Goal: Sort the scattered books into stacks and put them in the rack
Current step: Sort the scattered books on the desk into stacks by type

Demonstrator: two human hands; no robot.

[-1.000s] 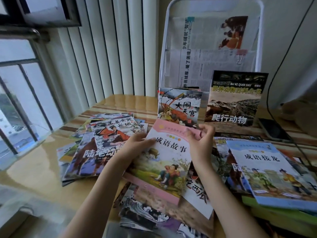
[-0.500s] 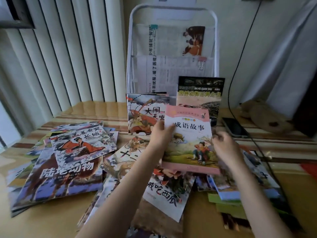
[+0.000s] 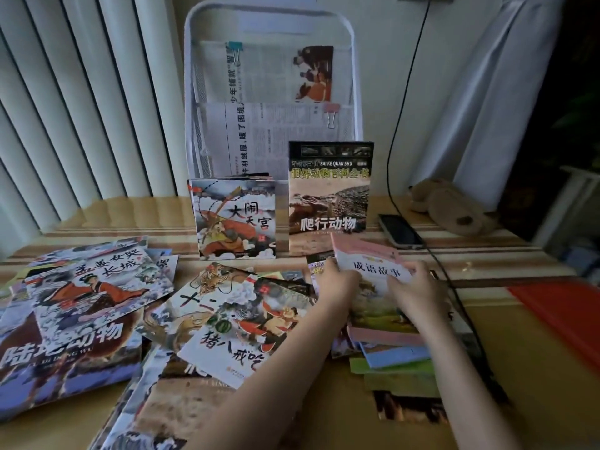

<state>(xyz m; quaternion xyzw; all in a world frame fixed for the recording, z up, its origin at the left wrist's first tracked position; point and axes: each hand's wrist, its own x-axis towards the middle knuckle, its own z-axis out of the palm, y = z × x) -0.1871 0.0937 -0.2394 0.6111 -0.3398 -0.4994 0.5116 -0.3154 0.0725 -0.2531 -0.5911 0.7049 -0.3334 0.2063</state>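
Gripping the pink-covered idiom storybook [image 3: 373,271] with both hands, you hold it over the pile at about 3 o'clock on the wooden tabletop [image 3: 535,368]. Your left hand [image 3: 337,280] is closed on the book's left edge, fingers curled over the cover; your right hand [image 3: 418,293] is closed on its right side, thumb pressed to the cover just below the title. The book lies nearly flat, its far edge slightly raised, on top of a stack of pastel-edged books [image 3: 396,358] in pink, blue and green. At 12 o'clock, the white wire-mesh rack [image 3: 269,14] stands upright against the wall, with clipped newspapers in its upper pockets. Two books stand at its base: a square monkey-king picture book [image 3: 235,219] to the left and a taller dark reptile encyclopedia [image 3: 329,196] to the right, just beside it. From 9 to 7 o'clock, scattered picture books [image 3: 94,297] lie overlapping, and a white-covered pig-character book [image 3: 246,329] lies tilted near the centre. At 2 o'clock, a black smartphone [image 3: 401,232] rests flat, a black cable [image 3: 399,125] running past it.
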